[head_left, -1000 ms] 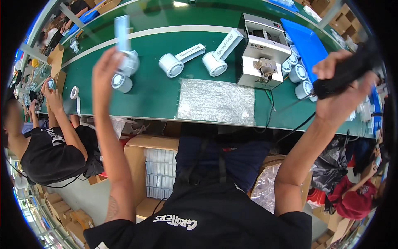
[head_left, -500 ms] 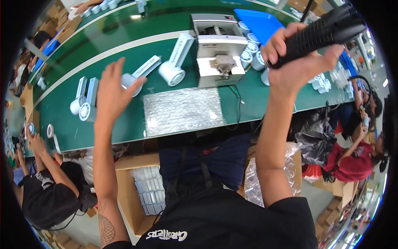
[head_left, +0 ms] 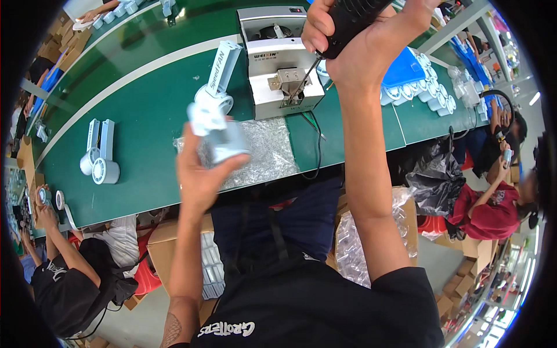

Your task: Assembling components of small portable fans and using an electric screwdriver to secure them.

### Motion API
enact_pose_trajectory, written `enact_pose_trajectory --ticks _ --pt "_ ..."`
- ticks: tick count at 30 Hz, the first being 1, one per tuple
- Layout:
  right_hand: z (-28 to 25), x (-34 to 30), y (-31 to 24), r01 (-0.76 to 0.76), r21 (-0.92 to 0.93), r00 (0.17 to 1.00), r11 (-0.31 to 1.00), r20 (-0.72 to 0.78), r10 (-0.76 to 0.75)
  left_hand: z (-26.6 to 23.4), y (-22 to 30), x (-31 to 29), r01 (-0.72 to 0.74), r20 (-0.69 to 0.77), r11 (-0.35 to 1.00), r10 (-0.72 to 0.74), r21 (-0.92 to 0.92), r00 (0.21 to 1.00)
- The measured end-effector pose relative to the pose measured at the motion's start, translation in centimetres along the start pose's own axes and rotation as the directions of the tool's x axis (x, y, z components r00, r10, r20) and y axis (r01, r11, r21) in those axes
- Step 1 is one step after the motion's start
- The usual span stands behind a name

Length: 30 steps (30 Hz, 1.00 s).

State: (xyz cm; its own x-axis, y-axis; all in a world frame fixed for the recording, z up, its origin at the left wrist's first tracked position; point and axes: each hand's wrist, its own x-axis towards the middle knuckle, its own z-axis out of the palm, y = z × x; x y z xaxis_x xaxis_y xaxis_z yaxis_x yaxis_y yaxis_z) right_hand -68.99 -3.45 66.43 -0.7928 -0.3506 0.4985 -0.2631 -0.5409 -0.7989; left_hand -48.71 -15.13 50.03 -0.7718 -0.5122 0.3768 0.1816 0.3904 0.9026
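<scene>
My left hand (head_left: 198, 177) grips a light-blue plastic fan housing (head_left: 231, 142), blurred by motion, above the sheet of bubble wrap (head_left: 272, 151). My right hand (head_left: 371, 49) is wrapped round a black electric screwdriver (head_left: 353, 22). Its thin bit points down to the metal pickup block (head_left: 291, 80) on the front of a white and grey screw feeder (head_left: 262, 58); whether a screw is on the tip cannot be made out. Just behind my left hand, a light-blue fan piece with a long handle (head_left: 224, 68) stands on the green bench.
Two handled fan pieces (head_left: 105, 168) lie at the left of the bench (head_left: 145, 139). Several round housings (head_left: 435, 95) and a blue tray (head_left: 404, 68) are at the right. A cable (head_left: 318, 153) hangs off the front edge. Co-workers sit on both sides.
My left hand has picked up the fan housing and moved right with it. My right hand has brought the screwdriver left, its bit now at the screw feeder. The view has shifted.
</scene>
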Motion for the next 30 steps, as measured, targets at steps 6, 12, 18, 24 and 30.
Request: enact_pose_trajectory --ticks 6,12,18,24,30 --pt "-0.3 -0.9 -0.3 0.037 -0.014 0.999 0.999 0.005 -0.037 4.6 1.3 0.1 -0.056 0.097 0.988 0.043 0.141 0.994" --pt "-0.7 -1.2 -1.3 0.092 0.14 0.983 0.986 0.147 -0.113 4.4 0.8 0.2 -0.018 0.085 0.989 0.006 0.149 0.996" --pt "0.4 0.0 0.1 0.084 -0.096 0.996 0.992 -0.002 -0.084 4.5 0.7 0.1 -0.01 0.075 0.987 -0.002 0.16 0.997" --pt "0.0 0.2 0.5 0.076 -0.143 0.997 0.987 -0.001 -0.077 4.5 0.4 0.1 0.019 0.055 0.992 -0.026 0.122 0.998" --pt "0.0 -0.5 0.0 0.085 -0.141 0.996 0.986 -0.018 -0.089 4.8 0.4 0.0 0.018 0.034 0.996 -0.022 0.088 0.999"
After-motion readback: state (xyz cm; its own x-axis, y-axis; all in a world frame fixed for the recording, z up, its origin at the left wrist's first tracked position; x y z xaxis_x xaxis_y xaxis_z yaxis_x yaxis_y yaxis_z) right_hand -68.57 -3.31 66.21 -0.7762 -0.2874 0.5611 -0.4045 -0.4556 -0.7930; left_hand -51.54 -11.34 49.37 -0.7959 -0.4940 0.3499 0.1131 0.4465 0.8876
